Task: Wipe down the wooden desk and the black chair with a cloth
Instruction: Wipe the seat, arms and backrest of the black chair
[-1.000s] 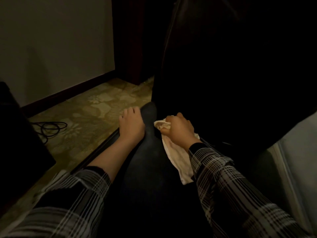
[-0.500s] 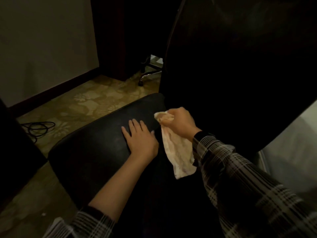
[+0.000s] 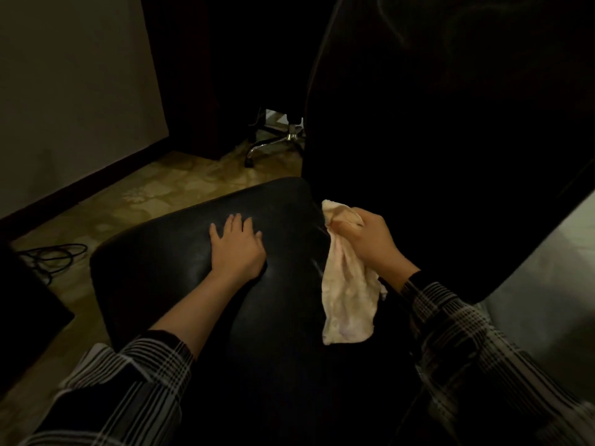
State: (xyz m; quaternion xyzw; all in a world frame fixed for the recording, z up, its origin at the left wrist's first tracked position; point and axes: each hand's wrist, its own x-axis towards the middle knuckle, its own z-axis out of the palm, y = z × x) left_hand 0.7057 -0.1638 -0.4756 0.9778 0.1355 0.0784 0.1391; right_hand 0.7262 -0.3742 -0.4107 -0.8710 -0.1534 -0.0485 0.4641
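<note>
Looking down from head height, we see the black chair (image 3: 180, 272) taking up most of the dim view, its glossy seat spread below us and its tall backrest rising dark on the right, hard to read in the low light. Behind and left of it runs a pale wall (image 3: 70, 91) with a dark skirting board, and under that the patterned floor (image 3: 167, 188) in yellowish tones. Further back, beside the backrest, part of a chrome wheeled base (image 3: 273, 144) of another chair shows on the floor. At the left edge a black cable (image 3: 54, 255) lies coiled on the floor next to a dark shape we cannot identify. Our plaid sleeves (image 3: 450, 317) come in from the bottom corners. Near the rear of the seat, close to the backrest, hangs the cloth (image 3: 347, 297), a pale cream rag with its loose end draping down over the seat. Our right hand (image 3: 370, 239) has its fingers curled around the bunched top of the cloth, gripping it. Our left hand (image 3: 236, 246) lies flat on the seat with fingers straight and slightly spread, palm pressing the surface, just beside the cloth but not touching it. We cannot make out the wooden desk with any certainty in this darkness.
</note>
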